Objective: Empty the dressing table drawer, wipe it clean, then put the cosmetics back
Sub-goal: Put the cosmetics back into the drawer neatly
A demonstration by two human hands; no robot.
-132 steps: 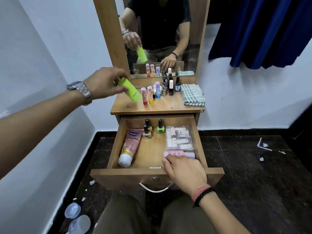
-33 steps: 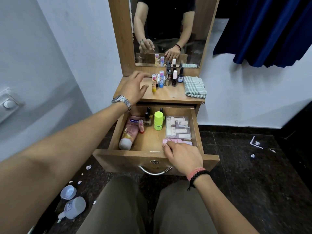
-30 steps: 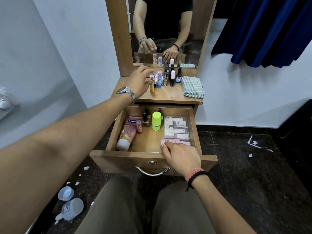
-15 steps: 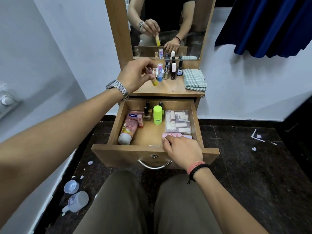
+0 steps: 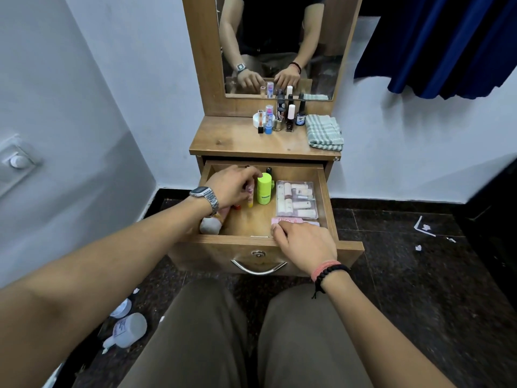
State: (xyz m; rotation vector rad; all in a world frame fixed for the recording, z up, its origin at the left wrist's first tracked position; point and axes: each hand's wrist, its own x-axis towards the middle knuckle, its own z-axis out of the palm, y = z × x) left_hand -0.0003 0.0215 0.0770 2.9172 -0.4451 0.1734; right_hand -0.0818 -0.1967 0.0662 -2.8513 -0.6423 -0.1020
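Observation:
The wooden drawer [image 5: 328, 208] stands pulled out below the dressing table top [image 5: 237, 138]. My left hand [image 5: 232, 187] is inside it on the left, holding a small yellow-ended lip balm stick [image 5: 249, 198] upright beside a lime green bottle [image 5: 264, 189]. It hides most of a pink tube, whose white cap [image 5: 210, 225] shows. A clear box of small tubes [image 5: 296, 198] lies at the right. My right hand [image 5: 305, 242] rests on the drawer's front edge, its fingers touching a flat pink packet [image 5: 285, 220]. Several small bottles [image 5: 279, 119] stand on the top.
A folded checked cloth [image 5: 324, 132] lies at the top's right end under the mirror [image 5: 279, 43]. A white bottle [image 5: 126, 330] and a lid [image 5: 121, 308] lie on the dark floor at the left, paper scraps [image 5: 425, 226] at the right. A blue curtain [image 5: 447, 43] hangs at the upper right.
My left hand has carried the yellow-ended stick from the table top down into the drawer, beside the green bottle. My right hand has stayed on the drawer front.

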